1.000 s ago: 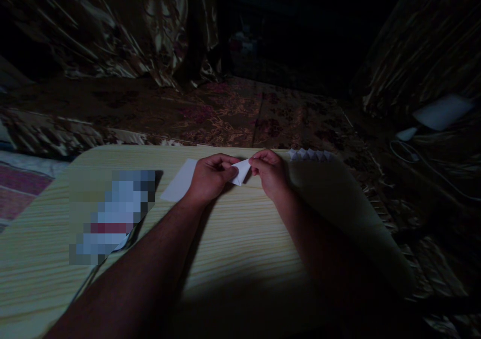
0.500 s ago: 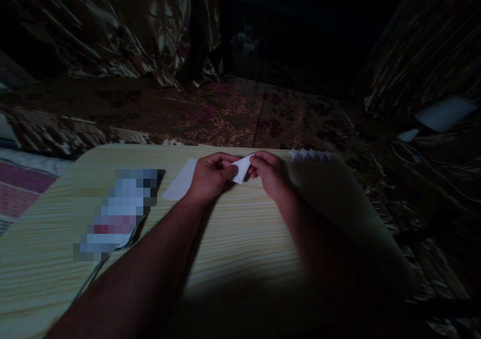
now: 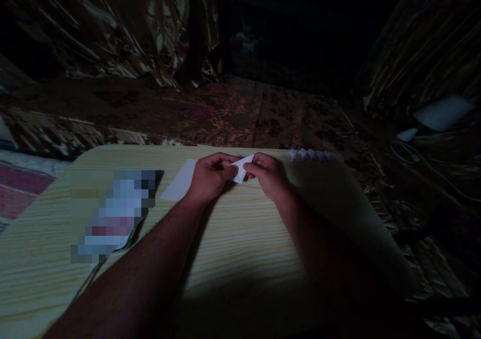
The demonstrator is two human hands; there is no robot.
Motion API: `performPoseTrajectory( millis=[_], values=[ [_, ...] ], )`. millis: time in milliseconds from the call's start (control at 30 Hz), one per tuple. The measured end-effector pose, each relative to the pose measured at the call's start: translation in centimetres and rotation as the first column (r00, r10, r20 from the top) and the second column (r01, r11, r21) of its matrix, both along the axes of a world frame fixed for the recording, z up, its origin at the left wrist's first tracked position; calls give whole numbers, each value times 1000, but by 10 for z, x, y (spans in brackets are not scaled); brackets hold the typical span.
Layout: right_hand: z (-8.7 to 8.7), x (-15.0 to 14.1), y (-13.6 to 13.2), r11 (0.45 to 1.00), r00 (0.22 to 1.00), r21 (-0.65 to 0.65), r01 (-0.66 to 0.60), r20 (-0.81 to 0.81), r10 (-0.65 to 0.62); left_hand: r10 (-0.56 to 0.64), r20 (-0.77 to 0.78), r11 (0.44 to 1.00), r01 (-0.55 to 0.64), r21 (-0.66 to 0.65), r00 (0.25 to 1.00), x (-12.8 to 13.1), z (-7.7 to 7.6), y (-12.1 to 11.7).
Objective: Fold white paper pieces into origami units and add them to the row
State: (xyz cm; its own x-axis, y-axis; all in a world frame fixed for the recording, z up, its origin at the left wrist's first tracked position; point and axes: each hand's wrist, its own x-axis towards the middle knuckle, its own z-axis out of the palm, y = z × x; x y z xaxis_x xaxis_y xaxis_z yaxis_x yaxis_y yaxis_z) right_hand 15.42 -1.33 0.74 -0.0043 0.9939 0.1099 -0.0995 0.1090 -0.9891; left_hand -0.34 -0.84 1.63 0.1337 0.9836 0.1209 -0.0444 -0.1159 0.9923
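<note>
Between my two hands is a small piece of folded white paper [image 3: 241, 167], roughly triangular, with a crease near its lower tip. My left hand [image 3: 212, 176] pinches its left side, thumb on top. My right hand [image 3: 266, 174] grips the right side, its thumb pressed on the paper's face and the other fingers partly hidden behind. To the left of my left hand, and partly covered by it, lies a flat white sheet of paper [image 3: 179, 181]. Several small folded paper pieces [image 3: 310, 154] stand in a row at the table's far right edge.
The light wood-grain table [image 3: 240, 239] has rounded corners. A blurred-out object [image 3: 116, 214] with a cable [image 3: 85, 281] lies on its left part. Behind are a patterned covered ledge [image 3: 225, 108] and curtains [image 3: 150, 28]. A white device with a cord [image 3: 443, 113] is at right.
My right thumb has moved left and down from the paper's upper corner onto its face. My left hand has stayed nearly still.
</note>
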Motion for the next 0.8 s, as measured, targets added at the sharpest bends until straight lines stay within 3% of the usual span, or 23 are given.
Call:
performPoseTrajectory(
  millis=[800],
  values=[
    [1, 0, -3, 998, 998, 41, 51, 24, -52, 52, 19, 998, -52, -37, 998, 0, 2, 0]
  ],
)
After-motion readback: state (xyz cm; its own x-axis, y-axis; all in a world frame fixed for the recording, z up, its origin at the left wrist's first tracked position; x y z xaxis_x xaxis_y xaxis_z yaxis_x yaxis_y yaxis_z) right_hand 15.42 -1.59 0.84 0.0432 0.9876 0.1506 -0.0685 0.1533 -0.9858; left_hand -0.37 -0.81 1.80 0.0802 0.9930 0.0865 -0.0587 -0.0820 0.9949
